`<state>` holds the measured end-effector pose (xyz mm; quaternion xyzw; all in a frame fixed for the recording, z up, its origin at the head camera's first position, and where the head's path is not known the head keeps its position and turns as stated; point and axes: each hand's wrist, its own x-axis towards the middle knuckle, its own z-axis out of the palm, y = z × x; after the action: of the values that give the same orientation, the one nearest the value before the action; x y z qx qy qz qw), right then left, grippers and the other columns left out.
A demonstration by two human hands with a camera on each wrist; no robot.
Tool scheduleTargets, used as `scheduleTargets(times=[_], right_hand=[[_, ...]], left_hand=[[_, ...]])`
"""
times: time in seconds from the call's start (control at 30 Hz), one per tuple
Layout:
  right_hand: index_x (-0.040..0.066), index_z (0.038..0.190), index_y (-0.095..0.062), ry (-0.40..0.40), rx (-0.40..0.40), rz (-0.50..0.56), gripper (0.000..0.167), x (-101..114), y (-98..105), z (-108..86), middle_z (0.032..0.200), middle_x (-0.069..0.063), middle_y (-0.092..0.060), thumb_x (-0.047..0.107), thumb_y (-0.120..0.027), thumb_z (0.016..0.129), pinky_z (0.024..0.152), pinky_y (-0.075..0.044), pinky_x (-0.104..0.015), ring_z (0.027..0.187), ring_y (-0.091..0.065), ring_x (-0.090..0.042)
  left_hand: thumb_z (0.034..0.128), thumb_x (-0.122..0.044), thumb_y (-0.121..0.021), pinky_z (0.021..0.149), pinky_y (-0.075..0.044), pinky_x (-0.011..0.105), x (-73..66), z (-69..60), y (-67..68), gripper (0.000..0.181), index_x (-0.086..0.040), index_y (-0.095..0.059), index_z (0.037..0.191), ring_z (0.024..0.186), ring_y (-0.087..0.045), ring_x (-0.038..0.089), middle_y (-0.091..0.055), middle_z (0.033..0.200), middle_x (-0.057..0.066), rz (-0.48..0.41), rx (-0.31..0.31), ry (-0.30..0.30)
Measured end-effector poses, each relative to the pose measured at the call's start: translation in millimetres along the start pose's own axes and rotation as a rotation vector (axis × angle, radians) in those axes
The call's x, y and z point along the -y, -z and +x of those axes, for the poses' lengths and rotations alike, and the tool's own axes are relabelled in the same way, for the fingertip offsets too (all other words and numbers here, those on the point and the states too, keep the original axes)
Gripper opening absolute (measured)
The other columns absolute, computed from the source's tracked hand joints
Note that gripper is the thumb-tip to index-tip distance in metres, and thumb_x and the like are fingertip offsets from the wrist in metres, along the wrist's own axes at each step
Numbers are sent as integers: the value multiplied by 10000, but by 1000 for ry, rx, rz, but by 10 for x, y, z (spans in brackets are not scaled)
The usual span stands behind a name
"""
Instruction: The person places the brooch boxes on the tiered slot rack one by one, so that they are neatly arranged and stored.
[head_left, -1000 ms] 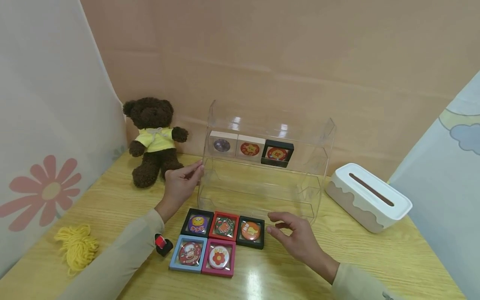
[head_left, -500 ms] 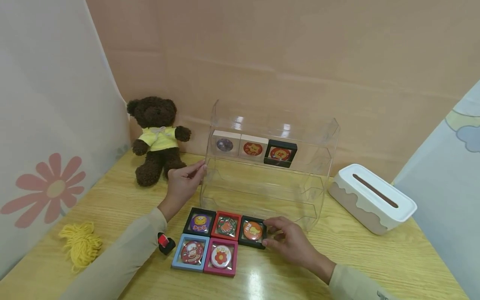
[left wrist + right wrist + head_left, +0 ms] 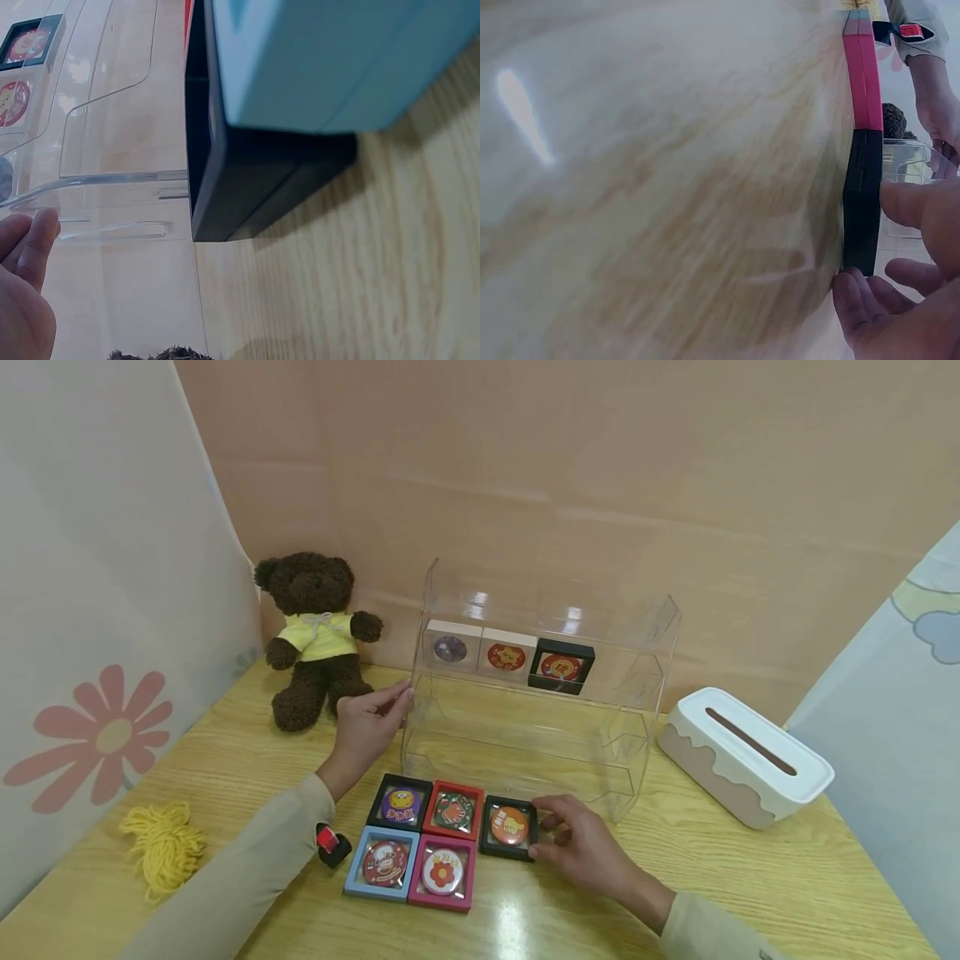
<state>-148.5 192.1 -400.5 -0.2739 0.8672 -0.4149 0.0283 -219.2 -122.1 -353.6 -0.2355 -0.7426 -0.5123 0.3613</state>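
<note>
Black-framed orange badge (image 3: 510, 825) is pinched at its three-o'clock corners between thumb and fingers of the right hand (image 3: 583, 845), just beside the red frame (image 3: 459, 786) at its nine o'clock, while the clear rack (image 3: 624, 683) at twelve o'clock is pinched at its nine-o'clock side by the left hand (image 3: 365, 727). Handling is judged best served if the rim is pressed evenly, the badge is held level and its window is left untouched
</note>
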Motion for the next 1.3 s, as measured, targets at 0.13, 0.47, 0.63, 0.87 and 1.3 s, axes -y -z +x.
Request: scheduleTargets(times=[0.13, 0.47, 0.63, 0.87, 1.3], right_hand=[[-76, 1263, -525, -24, 16, 7, 575, -10, 21, -29, 1138, -135, -581, 113, -787, 787, 735, -547, -324, 941, -585, -279], [-50, 1340, -471, -65, 67, -7, 648, -20, 48, -44, 1171, -96, -571, 134, -768, 794, 780, -506, -333, 988, -546, -244], [-47, 1341, -472, -40, 53, -4, 660, -62, 42, -60, 1220, -86, -548, 116, -779, 779, 772, -512, -330, 973, -553, -240], [-59, 1303, -504, 12, 24, 17, 653, -90, 40, -77, 1193, -83, -527, 120, -812, 756, 751, -531, -333, 939, -571, -232], [41, 1188, -536, 12, -20, 74, 622, -66, 44, -68, 1103, -74, -563, 119, -872, 671, 756, -543, -345, 919, -605, -235]], left_hand=[[855, 103, -640, 501, -526, 181, 7, 3, -3, 165, 146, -676, 1010, 520, -644, 297, -680, 750, 220, -5, -3, -4], [844, 110, -650, 501, -522, 177, -8, 6, -8, 161, 143, -683, 998, 496, -632, 272, -682, 747, 214, 8, -13, -14], [835, 118, -656, 495, -519, 174, 0, -6, -22, 162, 143, -684, 991, 497, -633, 274, -680, 740, 215, 7, -18, -20], [831, 121, -657, 484, -517, 176, 3, -10, -23, 164, 144, -684, 991, 497, -638, 269, -680, 742, 216, 8, -21, -31], [830, 126, -656, 483, -518, 178, 33, -12, -13, 165, 145, -682, 992, 491, -635, 278, -676, 738, 227, 1, -28, -45]])
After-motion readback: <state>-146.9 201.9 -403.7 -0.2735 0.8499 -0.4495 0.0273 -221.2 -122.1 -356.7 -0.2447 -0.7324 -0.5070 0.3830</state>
